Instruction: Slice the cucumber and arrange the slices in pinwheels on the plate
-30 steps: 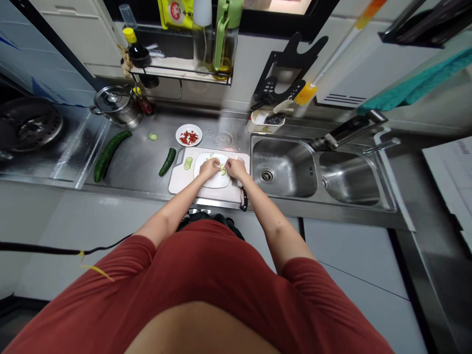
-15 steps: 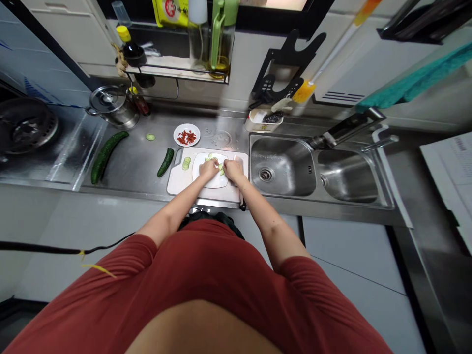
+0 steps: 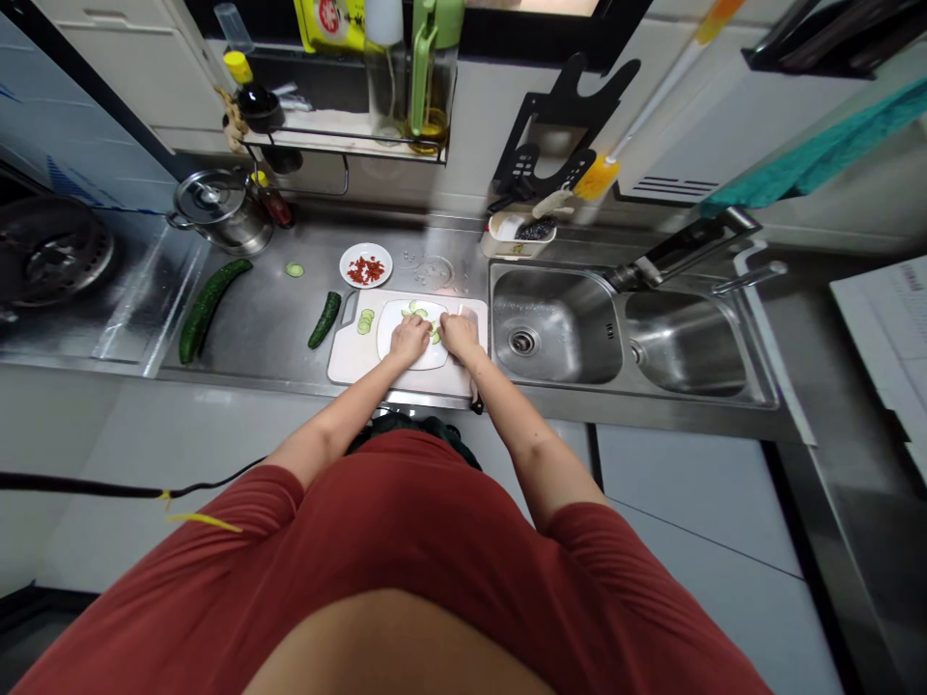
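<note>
A white plate lies on the pale cutting board, with several thin cucumber slices along its far part. My left hand is over the middle of the plate, fingers bent down and hidden beneath it. Close on its right, my right hand is closed at the plate's right edge, beside more slices; what its fingers pinch is too small to make out. A small stack of cucumber slices rests on the board's left part. Under my right wrist, a knife's black handle sticks out past the board.
Left of the board are a cut cucumber, a whole cucumber and a cucumber end. A plate of red pieces stands behind. A lidded pot is at the back left. The double sink adjoins the board's right side.
My left hand has flattened and turned slightly over the plate, its fingers now lower and less visible. My right hand has barely moved.
</note>
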The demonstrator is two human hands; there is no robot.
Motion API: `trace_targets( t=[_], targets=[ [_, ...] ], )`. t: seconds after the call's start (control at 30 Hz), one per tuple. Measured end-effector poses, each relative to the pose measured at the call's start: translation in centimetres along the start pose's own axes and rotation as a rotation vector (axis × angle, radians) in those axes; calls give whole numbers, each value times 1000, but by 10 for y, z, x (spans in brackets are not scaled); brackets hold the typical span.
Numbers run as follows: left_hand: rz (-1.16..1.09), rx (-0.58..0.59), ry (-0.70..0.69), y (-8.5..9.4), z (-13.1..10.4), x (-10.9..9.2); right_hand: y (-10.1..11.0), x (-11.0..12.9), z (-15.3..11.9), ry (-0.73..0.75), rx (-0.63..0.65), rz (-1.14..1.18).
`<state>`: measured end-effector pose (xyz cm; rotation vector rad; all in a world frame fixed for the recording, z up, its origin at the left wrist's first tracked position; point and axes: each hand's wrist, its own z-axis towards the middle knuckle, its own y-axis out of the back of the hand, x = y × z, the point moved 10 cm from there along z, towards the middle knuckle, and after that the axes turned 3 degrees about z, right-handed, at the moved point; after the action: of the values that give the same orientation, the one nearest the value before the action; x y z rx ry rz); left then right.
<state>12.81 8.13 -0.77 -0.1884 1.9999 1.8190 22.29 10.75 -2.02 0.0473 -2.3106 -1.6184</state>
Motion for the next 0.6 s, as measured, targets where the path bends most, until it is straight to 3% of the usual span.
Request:
trace_targets(
  t=[0.23, 0.6],
  targets=[
    [133, 6, -164, -12, -8, -9, -2, -2, 2, -16, -12, -16],
    [231, 10, -214, -14, -8, -9, -3, -13, 1, -75, -39, 46]
  ],
)
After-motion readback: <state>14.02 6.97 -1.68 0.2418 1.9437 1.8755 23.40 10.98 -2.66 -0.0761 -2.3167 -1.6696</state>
